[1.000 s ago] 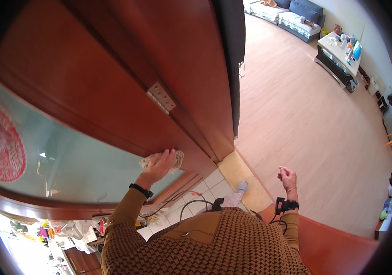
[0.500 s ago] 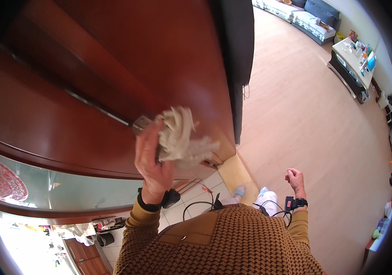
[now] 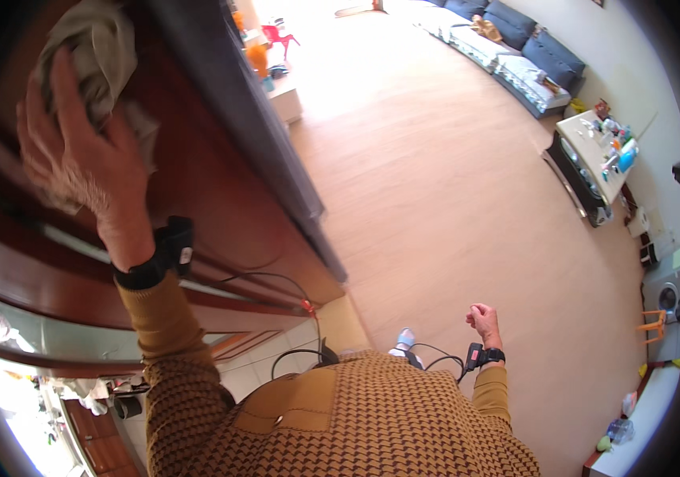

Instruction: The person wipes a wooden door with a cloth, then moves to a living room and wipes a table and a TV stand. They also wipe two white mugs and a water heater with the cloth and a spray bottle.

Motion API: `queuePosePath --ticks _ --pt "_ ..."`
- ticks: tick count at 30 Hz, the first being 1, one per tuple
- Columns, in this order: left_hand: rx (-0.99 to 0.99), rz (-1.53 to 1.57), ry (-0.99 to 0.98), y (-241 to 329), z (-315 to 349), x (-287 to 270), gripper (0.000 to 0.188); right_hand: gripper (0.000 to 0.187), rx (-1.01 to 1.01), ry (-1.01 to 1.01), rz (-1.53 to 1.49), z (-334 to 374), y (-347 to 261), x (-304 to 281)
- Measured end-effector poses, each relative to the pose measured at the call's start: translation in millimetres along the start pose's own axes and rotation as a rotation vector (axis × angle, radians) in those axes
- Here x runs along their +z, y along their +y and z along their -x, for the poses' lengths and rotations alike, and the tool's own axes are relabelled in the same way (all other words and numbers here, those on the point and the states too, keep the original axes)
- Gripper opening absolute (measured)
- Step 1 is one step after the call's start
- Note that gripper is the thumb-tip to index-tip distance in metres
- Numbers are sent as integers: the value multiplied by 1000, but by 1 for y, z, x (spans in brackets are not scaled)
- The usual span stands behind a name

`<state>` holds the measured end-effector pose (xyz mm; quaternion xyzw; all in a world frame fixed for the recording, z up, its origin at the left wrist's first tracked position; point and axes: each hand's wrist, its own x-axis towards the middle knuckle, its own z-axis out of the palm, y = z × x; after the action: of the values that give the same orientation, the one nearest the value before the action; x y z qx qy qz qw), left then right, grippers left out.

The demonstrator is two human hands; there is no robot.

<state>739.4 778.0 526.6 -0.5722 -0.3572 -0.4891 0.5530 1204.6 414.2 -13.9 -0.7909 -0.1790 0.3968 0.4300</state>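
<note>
My left hand (image 3: 89, 155) is raised at the upper left, its fingers over a crumpled beige cloth (image 3: 97, 52) held against the dark red-brown wooden door (image 3: 197, 175). Part of the cloth hangs below the fingers near the wrist. My right hand (image 3: 483, 319) is held low beside my body, its fingers curled into a loose fist. Nothing shows in it, and it touches nothing.
A dark grey cloth-like strip (image 3: 252, 103) runs along the door's edge. Beyond lies a pale wood floor (image 3: 435, 199) with a sofa (image 3: 507, 56) and a cluttered low table (image 3: 594, 151). A small orange stool (image 3: 652, 326) stands far right. Cables hang about my waist.
My left hand has moved up and to the left across the door with the cloth. My view has turned, showing more of the room. The right hand stays curled.
</note>
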Motion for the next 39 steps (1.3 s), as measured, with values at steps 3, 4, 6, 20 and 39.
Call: queuePosePath --ticks 3,4,6,20,39 --pt "36 64 30 1 20 6 64 20 19 49 56 -24 8 -54" --pt "51 57 19 0 32 5 65 20 28 68 53 -29 15 -70" --pt "88 -6 37 -1 63 8 67 20 89 67 92 -40 31 -97" --pt "-347 -158 -427 39 200 -34 91 22 93 -156 217 -111 59 -165" --pt "-1386 518 -2549 467 549 -99 47 23 546 177 154 -163 16 -407"
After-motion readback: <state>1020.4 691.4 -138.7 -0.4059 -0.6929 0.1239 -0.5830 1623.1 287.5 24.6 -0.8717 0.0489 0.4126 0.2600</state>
